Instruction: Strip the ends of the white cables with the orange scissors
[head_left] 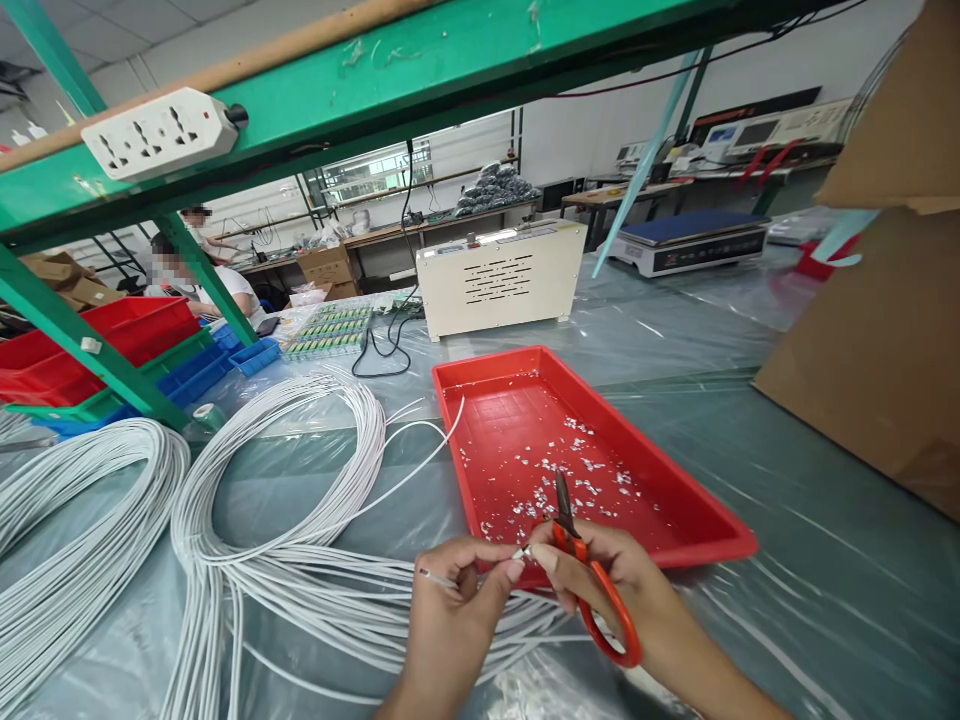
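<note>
My left hand (459, 600) is closed in a pinch on the end of a white cable (439, 578), near the front edge of the red tray. My right hand (611, 575) holds orange-handled scissors (616, 615), their dark blades pointing up and away over the tray. The thumb and finger of that hand also meet at the cable tip, where a small pale bit shows between both hands. Beyond them, the red tray (720, 535) has many small silvery-white scraps (555, 490) scattered on its floor. A large coil of white cable (360, 420) lies left of the tray.
Another white cable coil (150, 450) lies far left. Behind the tray stand a beige metal box (499, 280) and a blue-topped scale (686, 240). Cardboard (862, 370) rises on the right. A green beam (360, 70) with a power strip (161, 133) crosses above. A person (232, 290) sits beyond.
</note>
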